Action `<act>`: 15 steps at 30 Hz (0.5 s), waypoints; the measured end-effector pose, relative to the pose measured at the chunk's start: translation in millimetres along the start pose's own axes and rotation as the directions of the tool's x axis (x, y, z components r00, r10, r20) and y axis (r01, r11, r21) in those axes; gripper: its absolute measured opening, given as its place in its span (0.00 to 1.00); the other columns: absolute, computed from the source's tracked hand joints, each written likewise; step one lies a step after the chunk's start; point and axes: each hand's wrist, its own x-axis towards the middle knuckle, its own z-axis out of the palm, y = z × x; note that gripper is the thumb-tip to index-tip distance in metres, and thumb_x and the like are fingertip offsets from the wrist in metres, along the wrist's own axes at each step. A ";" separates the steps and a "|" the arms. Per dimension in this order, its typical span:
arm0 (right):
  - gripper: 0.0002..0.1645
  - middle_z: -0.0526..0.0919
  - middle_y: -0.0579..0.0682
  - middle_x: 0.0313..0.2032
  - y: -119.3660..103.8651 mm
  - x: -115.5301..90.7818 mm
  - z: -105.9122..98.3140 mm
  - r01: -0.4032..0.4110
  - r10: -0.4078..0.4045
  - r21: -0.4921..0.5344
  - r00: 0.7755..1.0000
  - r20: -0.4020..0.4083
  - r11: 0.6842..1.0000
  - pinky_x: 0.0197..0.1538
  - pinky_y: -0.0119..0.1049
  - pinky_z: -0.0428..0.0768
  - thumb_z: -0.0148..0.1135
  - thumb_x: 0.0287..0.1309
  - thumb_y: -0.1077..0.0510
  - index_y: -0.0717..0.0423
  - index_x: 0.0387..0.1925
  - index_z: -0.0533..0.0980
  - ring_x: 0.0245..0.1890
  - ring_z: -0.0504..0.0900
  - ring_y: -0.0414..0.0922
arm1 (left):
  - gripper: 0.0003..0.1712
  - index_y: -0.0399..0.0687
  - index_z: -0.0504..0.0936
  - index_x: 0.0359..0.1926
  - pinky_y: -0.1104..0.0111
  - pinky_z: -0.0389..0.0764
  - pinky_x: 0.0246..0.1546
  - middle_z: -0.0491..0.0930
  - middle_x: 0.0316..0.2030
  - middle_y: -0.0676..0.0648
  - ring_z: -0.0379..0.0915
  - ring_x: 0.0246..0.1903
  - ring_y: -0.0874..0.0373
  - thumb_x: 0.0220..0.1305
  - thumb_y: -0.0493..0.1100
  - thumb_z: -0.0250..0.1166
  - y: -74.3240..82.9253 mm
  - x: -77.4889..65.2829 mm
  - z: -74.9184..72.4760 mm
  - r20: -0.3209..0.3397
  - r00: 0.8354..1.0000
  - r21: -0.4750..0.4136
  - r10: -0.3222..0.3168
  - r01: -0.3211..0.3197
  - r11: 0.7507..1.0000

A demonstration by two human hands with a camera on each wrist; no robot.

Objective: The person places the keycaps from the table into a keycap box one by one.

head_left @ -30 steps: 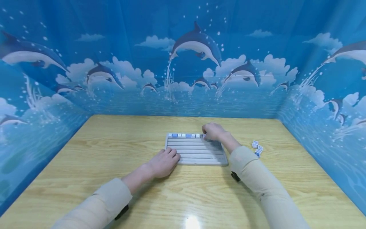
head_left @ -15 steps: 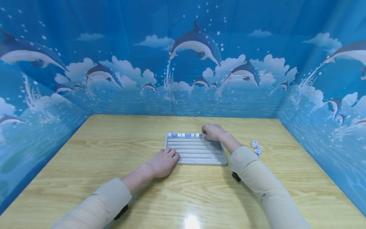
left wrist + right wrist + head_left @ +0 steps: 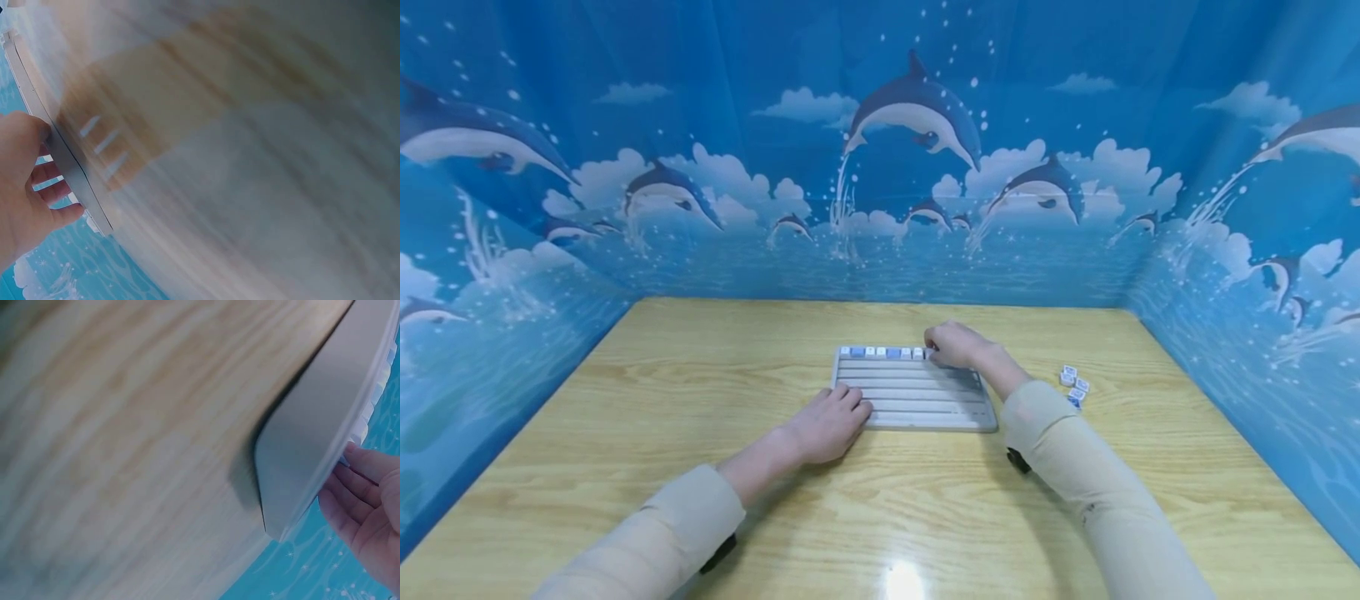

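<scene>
A pale grey ridged board point(image 3: 925, 396) lies flat on the table, with a row of small white and blue keycap-like tiles point(image 3: 881, 352) along its far edge. My left hand point(image 3: 829, 425) holds the board at its near left corner; in the left wrist view the fingers curl over the board's front rim point(image 3: 75, 172). At the far right part of the row, my right hand point(image 3: 955, 345) pinches a small tile. Just a bluish bit of that tile point(image 3: 343, 460) shows between thumb and fingers in the right wrist view, and the rest is hidden.
Several loose white and blue tiles point(image 3: 1077, 387) lie in a small cluster to the right of the board, beyond my right forearm. The wooden table point(image 3: 700, 358) is walled by a blue curtain point(image 3: 880, 267) with dolphins on it.
My right hand has shifted very slightly left along the tile row, still pinching. The left hand stays on the board, and the loose tiles have not moved.
</scene>
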 end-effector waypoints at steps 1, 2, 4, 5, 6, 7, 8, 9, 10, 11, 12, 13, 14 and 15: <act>0.06 0.78 0.49 0.30 -0.3 0.1 -0.1 0.001 -0.001 0.004 1.000 -0.001 1.000 0.33 0.35 0.75 0.57 0.60 0.62 0.59 0.39 0.77 0.27 0.74 0.42 | 0.15 0.44 0.73 0.51 0.58 0.72 0.46 0.71 0.43 0.46 0.65 0.45 0.51 0.70 0.44 0.47 -0.1 0.0 0.0 0.002 1.000 0.000 0.001 -0.001 1.000; 0.06 0.78 0.49 0.30 -0.7 0.1 -0.1 0.001 -0.001 0.006 1.000 -0.002 1.000 0.33 0.35 0.75 0.57 0.60 0.62 0.59 0.39 0.77 0.27 0.74 0.42 | 0.15 0.44 0.73 0.51 0.58 0.72 0.46 0.71 0.43 0.46 0.65 0.45 0.51 0.70 0.44 0.48 -0.2 0.0 0.1 0.002 1.000 -0.002 0.002 -0.002 1.000; 0.06 0.78 0.49 0.29 -1.1 0.3 -0.2 0.004 -0.004 0.011 1.000 -0.003 1.000 0.33 0.35 0.75 0.57 0.60 0.62 0.59 0.38 0.77 0.27 0.74 0.42 | 0.15 0.44 0.73 0.51 0.58 0.72 0.46 0.71 0.43 0.46 0.65 0.44 0.51 0.70 0.44 0.48 -0.5 0.3 0.4 0.000 1.000 -0.006 0.004 -0.004 1.000; 0.06 0.78 0.49 0.29 -1.3 0.5 -0.4 0.004 -0.004 0.015 1.000 -0.004 1.000 0.33 0.35 0.75 0.57 0.59 0.63 0.59 0.38 0.77 0.27 0.74 0.42 | 0.14 0.44 0.73 0.51 0.58 0.72 0.46 0.71 0.43 0.46 0.65 0.45 0.51 0.70 0.44 0.48 -0.5 0.4 0.4 0.000 1.000 -0.007 0.004 -0.004 1.000; 0.06 0.78 0.49 0.29 -1.6 0.9 -0.3 0.002 -0.002 0.018 1.000 -0.005 1.000 0.33 0.35 0.75 0.57 0.59 0.63 0.59 0.38 0.77 0.27 0.74 0.42 | 0.14 0.44 0.73 0.51 0.58 0.72 0.46 0.71 0.43 0.45 0.65 0.45 0.51 0.69 0.44 0.48 -0.6 0.4 0.3 -0.001 1.000 -0.007 0.004 -0.004 1.000; 0.05 0.78 0.48 0.29 -1.8 1.2 -0.4 0.002 -0.001 0.020 1.000 -0.006 1.000 0.32 0.35 0.75 0.57 0.59 0.63 0.59 0.37 0.77 0.27 0.74 0.42 | 0.14 0.44 0.73 0.51 0.58 0.72 0.46 0.71 0.43 0.45 0.65 0.44 0.51 0.69 0.44 0.48 -0.6 0.5 0.3 -0.004 1.000 -0.008 0.005 -0.005 1.000; 0.05 0.78 0.48 0.29 -1.7 1.7 -0.3 0.002 -0.002 0.020 1.000 -0.006 1.000 0.32 0.35 0.74 0.57 0.59 0.63 0.59 0.37 0.77 0.26 0.74 0.42 | 0.14 0.44 0.73 0.51 0.58 0.72 0.46 0.71 0.43 0.45 0.65 0.45 0.51 0.69 0.44 0.48 -0.6 0.5 0.3 -0.006 1.000 -0.008 0.005 -0.006 1.000; 0.05 0.77 0.48 0.28 -1.7 2.2 -0.2 0.000 0.000 0.021 1.000 -0.005 1.000 0.32 0.35 0.74 0.57 0.59 0.63 0.59 0.37 0.77 0.26 0.74 0.42 | 0.14 0.44 0.73 0.51 0.58 0.72 0.46 0.71 0.43 0.45 0.65 0.45 0.51 0.69 0.43 0.48 -0.6 0.6 0.2 -0.008 1.000 -0.007 0.006 -0.006 1.000; 0.05 0.77 0.48 0.28 -1.8 2.7 -0.3 -0.004 0.004 0.021 1.000 -0.005 1.000 0.32 0.35 0.74 0.57 0.59 0.63 0.59 0.37 0.77 0.26 0.74 0.42 | 0.14 0.44 0.73 0.50 0.58 0.72 0.46 0.71 0.43 0.45 0.65 0.45 0.51 0.69 0.43 0.48 -0.6 0.5 0.1 -0.009 1.000 -0.007 0.006 -0.006 1.000; 0.05 0.77 0.48 0.28 -1.9 2.9 -0.3 -0.004 0.004 0.020 1.000 -0.005 1.000 0.32 0.35 0.74 0.57 0.59 0.63 0.59 0.37 0.77 0.26 0.73 0.42 | 0.14 0.44 0.73 0.50 0.58 0.72 0.46 0.71 0.43 0.45 0.65 0.44 0.51 0.69 0.43 0.48 -0.5 0.4 0.0 -0.009 1.000 -0.005 0.006 -0.006 1.000; 0.05 0.77 0.48 0.28 -1.9 3.2 -0.1 -0.004 0.005 0.019 1.000 -0.005 1.000 0.32 0.35 0.74 0.57 0.59 0.63 0.59 0.37 0.77 0.26 0.73 0.42 | 0.14 0.44 0.73 0.50 0.58 0.72 0.45 0.71 0.43 0.45 0.65 0.44 0.51 0.69 0.43 0.49 -0.5 0.4 0.1 -0.009 1.000 -0.005 0.007 -0.007 1.000; 0.05 0.78 0.48 0.28 -1.8 3.3 0.1 -0.005 0.005 0.018 1.000 -0.005 1.000 0.33 0.35 0.74 0.57 0.59 0.63 0.59 0.37 0.77 0.26 0.73 0.42 | 0.14 0.43 0.73 0.50 0.58 0.72 0.46 0.71 0.43 0.45 0.65 0.45 0.51 0.69 0.43 0.49 -0.4 0.4 0.0 -0.008 1.000 -0.005 0.007 -0.007 1.000; 0.05 0.78 0.48 0.29 -1.7 3.4 0.2 -0.005 0.005 0.018 1.000 -0.004 1.000 0.33 0.35 0.74 0.57 0.59 0.63 0.59 0.37 0.77 0.27 0.74 0.42 | 0.14 0.44 0.73 0.50 0.58 0.72 0.46 0.71 0.43 0.45 0.65 0.45 0.51 0.69 0.43 0.48 -0.4 0.3 0.0 -0.005 1.000 -0.005 0.006 -0.006 1.000; 0.06 0.78 0.48 0.29 -1.7 3.4 0.4 -0.004 0.004 0.017 1.000 -0.004 1.000 0.33 0.35 0.74 0.57 0.59 0.63 0.59 0.37 0.77 0.27 0.74 0.42 | 0.14 0.44 0.73 0.51 0.58 0.72 0.46 0.71 0.43 0.45 0.65 0.45 0.51 0.69 0.44 0.48 -0.3 0.4 0.1 0.000 1.000 -0.006 0.004 -0.004 1.000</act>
